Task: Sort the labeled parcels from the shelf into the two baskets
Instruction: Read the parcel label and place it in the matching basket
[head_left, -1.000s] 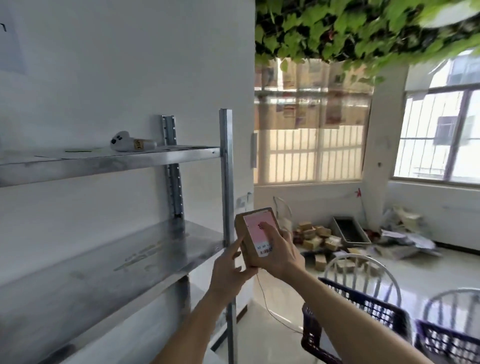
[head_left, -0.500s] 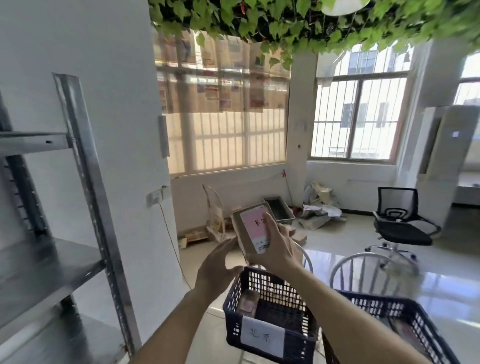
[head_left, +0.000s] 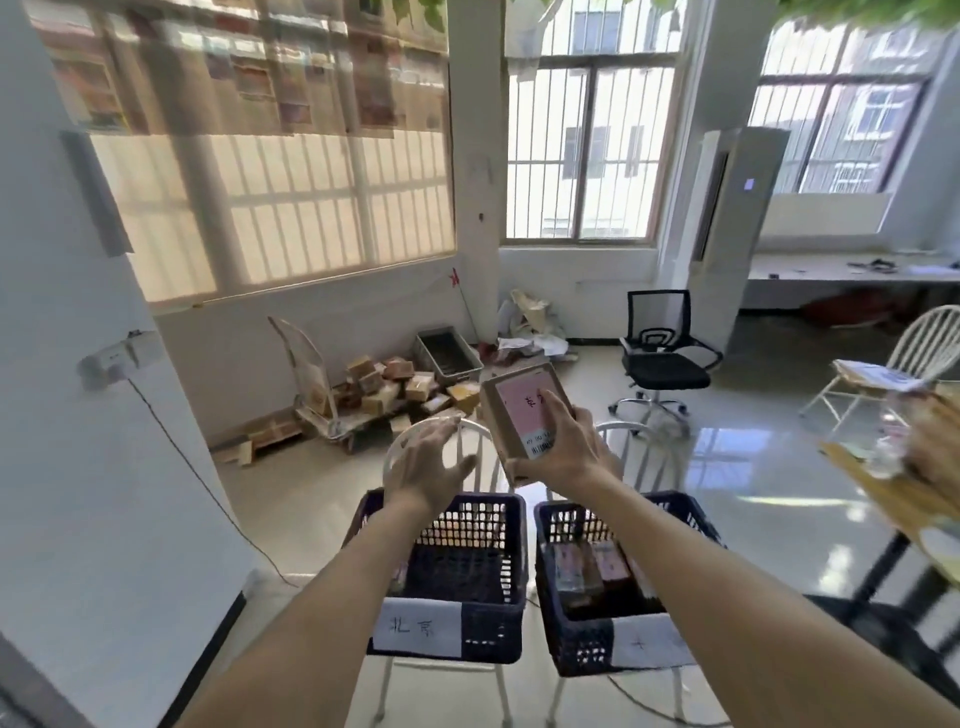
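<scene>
- R hand (head_left: 563, 454) grips cardboard parcel (head_left: 519, 415) w/ pink label, held up above the 2 baskets.
- L hand (head_left: 426, 462) spread, holding nothing, over left basket (head_left: 467, 629).
- Right basket (head_left: 587, 644) has parcels inside.

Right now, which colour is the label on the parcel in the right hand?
Pink, with a white barcode strip at its lower end; the parcel itself is brown cardboard. The head view shows it best.

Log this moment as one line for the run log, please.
phase: carrying parcel to baskets | right hand: grips parcel, pink label up | left hand: open, empty | parcel: above left basket and right basket, not dropped
</scene>
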